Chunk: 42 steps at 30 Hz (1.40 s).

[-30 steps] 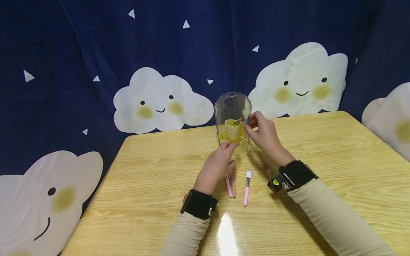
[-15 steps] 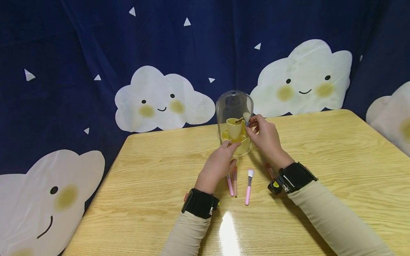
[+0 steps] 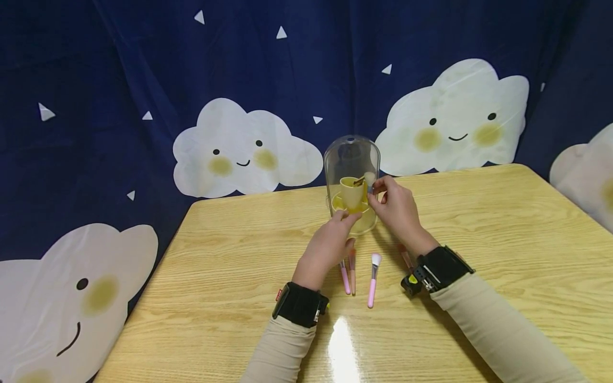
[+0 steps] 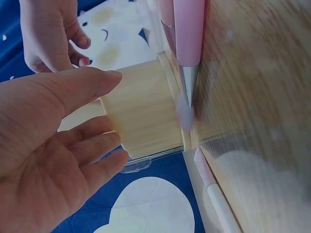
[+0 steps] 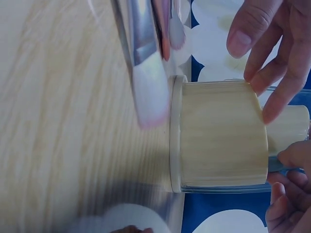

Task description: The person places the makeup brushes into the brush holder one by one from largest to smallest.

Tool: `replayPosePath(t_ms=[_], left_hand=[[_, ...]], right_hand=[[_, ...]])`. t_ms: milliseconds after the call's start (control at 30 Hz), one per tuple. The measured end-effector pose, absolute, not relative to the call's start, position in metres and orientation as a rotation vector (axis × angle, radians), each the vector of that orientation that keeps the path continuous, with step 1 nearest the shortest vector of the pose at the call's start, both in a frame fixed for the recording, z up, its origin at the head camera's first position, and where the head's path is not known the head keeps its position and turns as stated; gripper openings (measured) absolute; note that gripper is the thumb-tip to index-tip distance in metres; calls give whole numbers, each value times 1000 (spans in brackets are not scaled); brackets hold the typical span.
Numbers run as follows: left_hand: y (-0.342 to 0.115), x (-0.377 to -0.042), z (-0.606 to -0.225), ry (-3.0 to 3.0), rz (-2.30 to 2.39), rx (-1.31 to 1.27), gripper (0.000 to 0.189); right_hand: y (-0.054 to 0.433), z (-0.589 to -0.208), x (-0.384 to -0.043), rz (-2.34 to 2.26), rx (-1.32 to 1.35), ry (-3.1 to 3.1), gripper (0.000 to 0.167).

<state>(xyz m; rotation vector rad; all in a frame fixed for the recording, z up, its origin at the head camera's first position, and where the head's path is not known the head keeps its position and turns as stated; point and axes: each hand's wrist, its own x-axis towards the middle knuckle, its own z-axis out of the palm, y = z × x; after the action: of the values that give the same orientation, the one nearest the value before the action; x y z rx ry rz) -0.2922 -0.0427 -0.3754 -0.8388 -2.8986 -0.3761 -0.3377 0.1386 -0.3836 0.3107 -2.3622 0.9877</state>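
Observation:
A cream makeup brush holder [image 3: 365, 222] stands at the far middle of the table, with a tall cup [image 3: 351, 196] rising inside it. Behind and around it rises a clear dome-topped cover [image 3: 351, 151]. My right hand [image 3: 396, 206] pinches a makeup brush [image 3: 369, 178], pale bristles up, at the holder's right side; its lower end is hidden. My left hand [image 3: 324, 249] rests extended fingertips at the holder's front rim; in the right wrist view its thumb [image 5: 241, 41] is apart from the holder. A thin dark stick-like thing [image 3: 358, 181] leans in the tall cup.
In front of the holder lies a pink makeup brush [image 3: 372, 287] with white bristles. Two more, one pink [image 3: 346, 280] and one peach [image 3: 353, 276], lie by the left wrist. Another brush [image 3: 406, 257] is partly hidden beneath the right forearm. A cloud-print curtain [image 3: 268, 69] hangs behind the table.
The brush in my right hand has come down a little beside the tall cup, bristles still up. My left hand keeps its place at the holder's rim.

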Motion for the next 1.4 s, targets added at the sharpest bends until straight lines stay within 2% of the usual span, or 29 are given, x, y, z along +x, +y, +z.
replayPosePath(t_ms=[533, 1400], left_hand=[[-43, -292, -375, -2904, -377, -845, 60], [-43, -290, -373, -2901, -389, -832, 60]], right_hand=[[135, -390, -338, 977, 302, -2342, 17], [135, -393, -336, 930, 279, -2388, 20]])
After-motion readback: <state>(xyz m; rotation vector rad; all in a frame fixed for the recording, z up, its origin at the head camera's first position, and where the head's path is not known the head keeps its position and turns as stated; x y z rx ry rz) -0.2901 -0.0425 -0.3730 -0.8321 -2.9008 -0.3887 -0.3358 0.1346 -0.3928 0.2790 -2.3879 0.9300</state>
